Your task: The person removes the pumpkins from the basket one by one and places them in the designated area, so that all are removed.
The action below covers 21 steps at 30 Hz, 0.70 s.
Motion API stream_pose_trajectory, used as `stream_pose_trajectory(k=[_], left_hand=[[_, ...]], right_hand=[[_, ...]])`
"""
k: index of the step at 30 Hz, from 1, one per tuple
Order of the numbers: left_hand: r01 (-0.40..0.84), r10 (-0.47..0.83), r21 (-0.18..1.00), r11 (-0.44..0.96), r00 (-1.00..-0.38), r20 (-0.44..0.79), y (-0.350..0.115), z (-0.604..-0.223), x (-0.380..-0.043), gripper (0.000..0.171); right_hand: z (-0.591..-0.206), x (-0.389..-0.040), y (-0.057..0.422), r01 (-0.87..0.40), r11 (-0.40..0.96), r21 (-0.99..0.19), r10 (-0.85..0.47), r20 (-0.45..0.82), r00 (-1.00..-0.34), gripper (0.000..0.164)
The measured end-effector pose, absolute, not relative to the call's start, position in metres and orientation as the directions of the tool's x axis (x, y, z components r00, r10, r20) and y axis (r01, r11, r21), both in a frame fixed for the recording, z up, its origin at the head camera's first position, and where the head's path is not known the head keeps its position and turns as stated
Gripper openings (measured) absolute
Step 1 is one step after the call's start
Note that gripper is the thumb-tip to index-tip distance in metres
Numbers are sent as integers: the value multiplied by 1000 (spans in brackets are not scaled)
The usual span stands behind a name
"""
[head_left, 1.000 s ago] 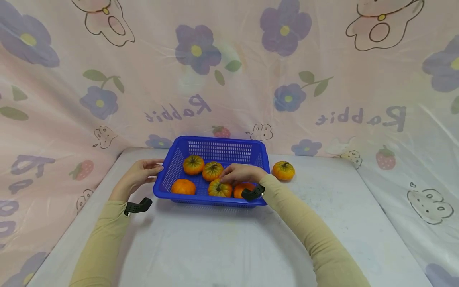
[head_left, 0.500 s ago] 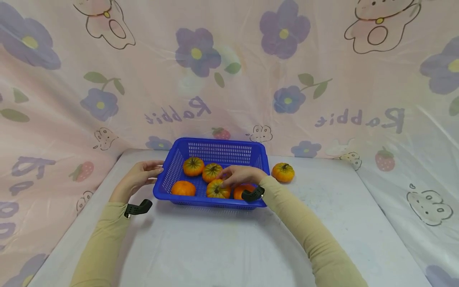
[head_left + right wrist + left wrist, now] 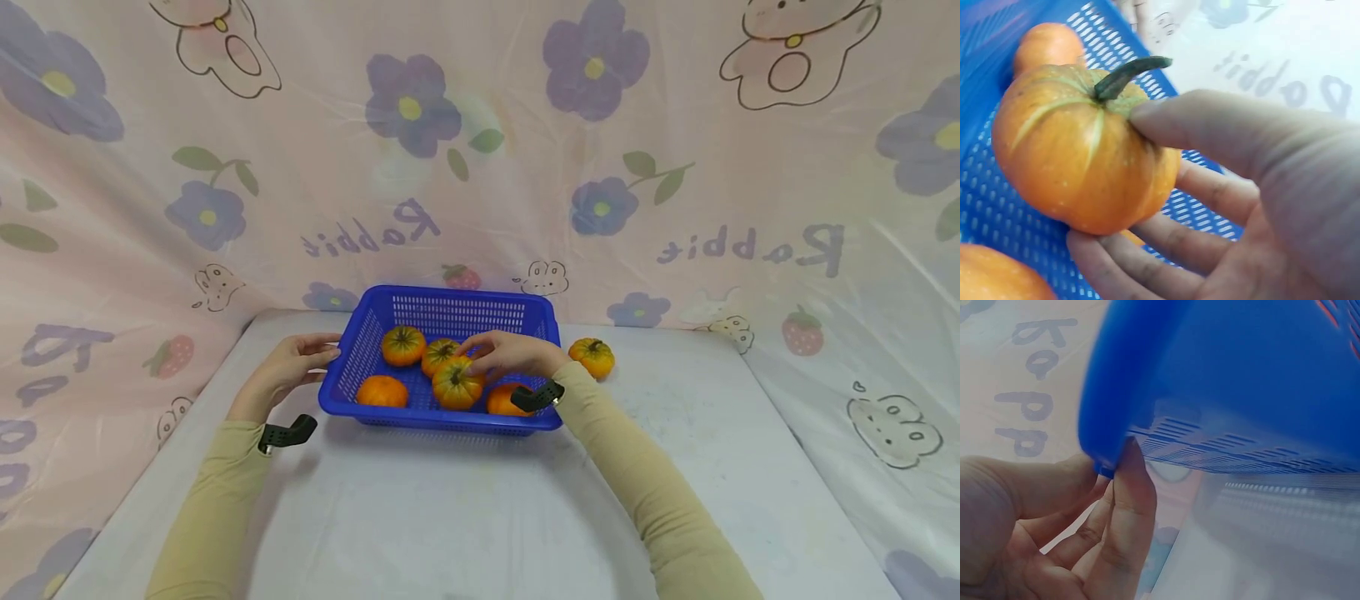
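With thumb and fingers my left hand (image 3: pixel 1104 525) pinches the left rim of a blue plastic basket (image 3: pixel 468 300). My right hand (image 3: pixel 513 354) grips a small orange pumpkin (image 3: pixel 1079 144) with yellow-green streaks and a dark stem. The right thumb lies beside the stem, and the fingers reach under its side. In the head view this pumpkin hangs over the basket's middle and partly covers a striped pumpkin (image 3: pixel 437 354) behind it. Another striped pumpkin (image 3: pixel 403 346) sits at the back left. Two plainer orange pumpkins lie in front, one left (image 3: pixel 382 392) and one right (image 3: pixel 504 398).
Outside the basket, to its right, one more orange pumpkin (image 3: pixel 592 357) lies on the white table (image 3: pixel 450 517). A patterned cloth (image 3: pixel 495 192) hangs behind the table and along its sides.
The right hand has taken hold of the middle striped pumpkin and raised it slightly toward the back of the basket. The left hand stays at the rim.
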<state>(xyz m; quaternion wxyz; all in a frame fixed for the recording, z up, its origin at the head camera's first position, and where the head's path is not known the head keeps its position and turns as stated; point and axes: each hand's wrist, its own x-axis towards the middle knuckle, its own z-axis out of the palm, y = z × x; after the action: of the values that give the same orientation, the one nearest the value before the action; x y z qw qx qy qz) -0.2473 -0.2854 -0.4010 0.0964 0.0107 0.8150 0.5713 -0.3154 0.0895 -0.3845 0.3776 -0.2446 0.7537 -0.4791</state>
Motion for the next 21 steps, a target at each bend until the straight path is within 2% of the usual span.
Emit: stream_pose_trajectory(k=[13,21], left_hand=[[-90,141,945,315,-980,-141,-286,-404,-247,52],[-90,139,945,314,-980,-140,-286,-403,-248,53]], right_hand=[[-372,-314,112,1,300,-954,-733,-231,-639,37],[-364,-312,137,27,274,-961,-641,-203,-740,43]])
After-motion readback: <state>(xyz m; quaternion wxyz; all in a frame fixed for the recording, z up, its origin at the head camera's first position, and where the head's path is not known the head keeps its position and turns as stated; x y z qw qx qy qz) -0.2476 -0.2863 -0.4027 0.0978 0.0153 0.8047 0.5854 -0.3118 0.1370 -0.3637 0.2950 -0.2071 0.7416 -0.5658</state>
